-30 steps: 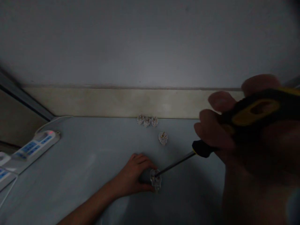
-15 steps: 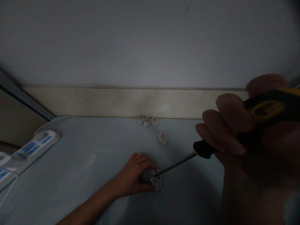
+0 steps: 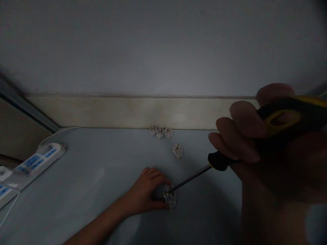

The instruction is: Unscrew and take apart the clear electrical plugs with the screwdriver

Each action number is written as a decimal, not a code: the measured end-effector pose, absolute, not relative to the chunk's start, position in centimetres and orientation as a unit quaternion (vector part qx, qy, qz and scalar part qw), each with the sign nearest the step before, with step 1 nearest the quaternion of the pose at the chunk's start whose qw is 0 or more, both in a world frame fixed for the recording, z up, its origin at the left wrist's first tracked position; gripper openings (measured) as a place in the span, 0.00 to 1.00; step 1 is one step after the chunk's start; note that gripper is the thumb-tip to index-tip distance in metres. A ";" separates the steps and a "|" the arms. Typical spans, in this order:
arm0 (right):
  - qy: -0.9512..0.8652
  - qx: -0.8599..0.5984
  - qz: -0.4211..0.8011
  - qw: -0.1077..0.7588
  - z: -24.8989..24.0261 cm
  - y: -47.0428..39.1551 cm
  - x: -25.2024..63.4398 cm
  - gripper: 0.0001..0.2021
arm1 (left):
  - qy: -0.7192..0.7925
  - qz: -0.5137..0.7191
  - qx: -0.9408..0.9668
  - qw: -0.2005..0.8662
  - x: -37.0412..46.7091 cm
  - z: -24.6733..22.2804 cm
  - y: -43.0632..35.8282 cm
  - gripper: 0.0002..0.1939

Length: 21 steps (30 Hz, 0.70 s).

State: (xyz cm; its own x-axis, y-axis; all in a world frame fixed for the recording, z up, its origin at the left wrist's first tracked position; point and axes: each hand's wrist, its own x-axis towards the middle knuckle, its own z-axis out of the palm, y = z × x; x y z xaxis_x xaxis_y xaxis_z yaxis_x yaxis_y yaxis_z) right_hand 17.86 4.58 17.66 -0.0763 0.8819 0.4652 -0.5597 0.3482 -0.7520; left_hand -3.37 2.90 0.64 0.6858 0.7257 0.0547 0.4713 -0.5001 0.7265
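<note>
My left hand point(image 3: 150, 190) pinches a small clear power plug point(image 3: 170, 199) between thumb and forefinger against the grey tabletop point(image 3: 102, 190). Close to the camera on the right, my right hand point(image 3: 250, 136) is wrapped round the black and yellow handle of a screwdriver point(image 3: 194, 176). Its metal shaft slants down to the left, and the tip meets the plug in my left hand. Whether the tip sits in a screw is too small to tell. Another clear plug point(image 3: 177, 150) with brass pins up lies just beyond.
Several more things line the table's far edge: three clear plugs point(image 3: 160, 133) touching in a row before the cream wall strip point(image 3: 122, 112). A white power strip point(image 3: 38, 163) with blue sockets and a white cord lies at the left.
My right hand and the screwdriver handle have shifted slightly left. The tip stays on the plug, and my left hand holds still.
</note>
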 end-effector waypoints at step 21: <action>-0.566 -0.116 0.552 0.602 17.4 6.1 18.7 0.17 | 0.352 0.179 0.853 0.342 -3.3 0.5 2.9 0.27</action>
State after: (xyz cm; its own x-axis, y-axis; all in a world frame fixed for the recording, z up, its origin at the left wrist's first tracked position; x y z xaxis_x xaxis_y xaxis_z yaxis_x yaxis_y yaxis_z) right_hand 18.70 6.11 17.42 -0.2494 0.7955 0.5522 -0.5330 0.3633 -0.7642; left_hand -3.26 2.86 0.53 0.6879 0.7229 0.0647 0.4781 -0.5184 0.7090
